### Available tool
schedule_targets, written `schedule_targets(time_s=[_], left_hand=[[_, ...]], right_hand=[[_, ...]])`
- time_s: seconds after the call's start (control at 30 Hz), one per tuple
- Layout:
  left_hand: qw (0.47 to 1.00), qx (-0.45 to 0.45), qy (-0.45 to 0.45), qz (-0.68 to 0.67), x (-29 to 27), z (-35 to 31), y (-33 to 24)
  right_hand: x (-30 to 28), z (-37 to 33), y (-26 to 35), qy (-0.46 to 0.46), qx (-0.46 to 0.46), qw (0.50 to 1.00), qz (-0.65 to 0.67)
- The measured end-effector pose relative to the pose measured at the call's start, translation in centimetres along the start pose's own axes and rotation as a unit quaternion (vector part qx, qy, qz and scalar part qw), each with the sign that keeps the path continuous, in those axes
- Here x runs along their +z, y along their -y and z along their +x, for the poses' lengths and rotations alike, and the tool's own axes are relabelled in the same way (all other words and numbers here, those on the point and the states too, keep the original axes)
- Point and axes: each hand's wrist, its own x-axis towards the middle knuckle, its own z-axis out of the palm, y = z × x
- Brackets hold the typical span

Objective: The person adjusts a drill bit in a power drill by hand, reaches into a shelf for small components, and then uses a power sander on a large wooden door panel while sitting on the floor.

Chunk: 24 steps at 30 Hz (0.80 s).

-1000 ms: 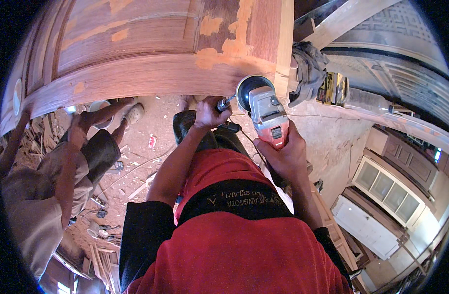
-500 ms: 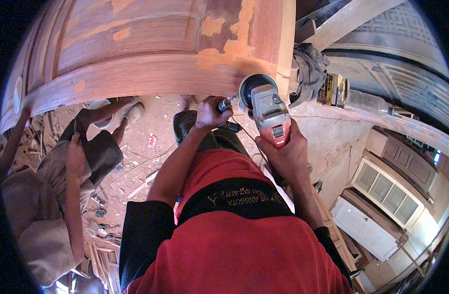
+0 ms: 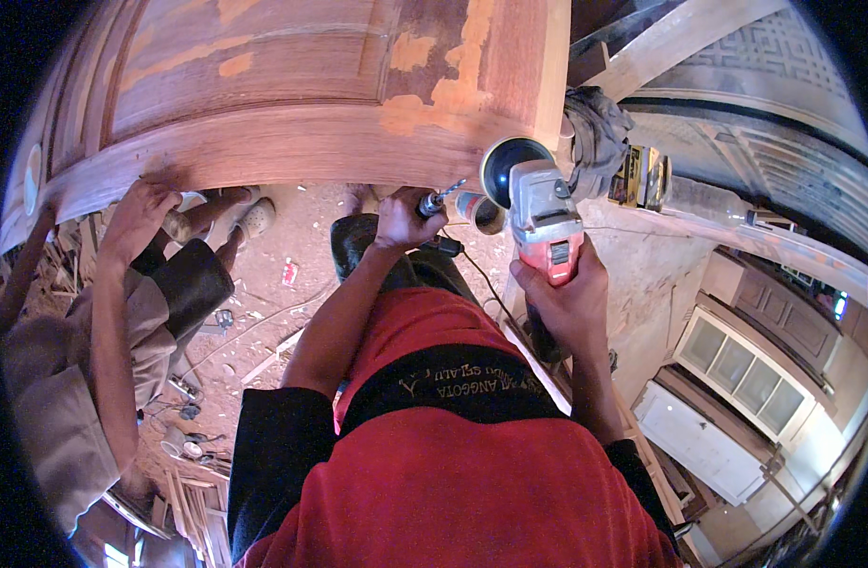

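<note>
My right hand is wrapped round the red and grey body of an angle grinder. Its round dark disc is by the near right corner of a wooden door panel marked with orange filler patches. In my left hand, closed, is a drill whose bit points up and right, just below the panel's near edge; most of its body is hidden by the hand and arm. Between the two tools, lower down, a can shows.
At left, a co-worker's hand touches the panel's near edge. A grey cloth, a yellow and black box-shaped thing and a clear bottle lie right of the panel. A cable hangs near my legs; wood scraps litter the floor.
The grinder in my right hand has shifted right, its disc moving off the panel's corner. My left hand with the drill has barely moved. The co-worker's hand has risen to the panel edge.
</note>
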Motion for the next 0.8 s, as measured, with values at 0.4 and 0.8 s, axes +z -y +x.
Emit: schedule_targets(time_s=[0.4, 0.8], left_hand=[[0.999, -0.021, -0.011, -0.035, 0.2, -0.2, 0.1], [0.999, -0.024, 0.002, -0.027, -0.3, -0.2, -0.5]], right_hand=[[1.5, -0.1, -0.5, 0.055, -0.041, 0.998, -0.006], [1.3, -0.1, 0.3, 0.056, -0.034, 0.998, -0.013]])
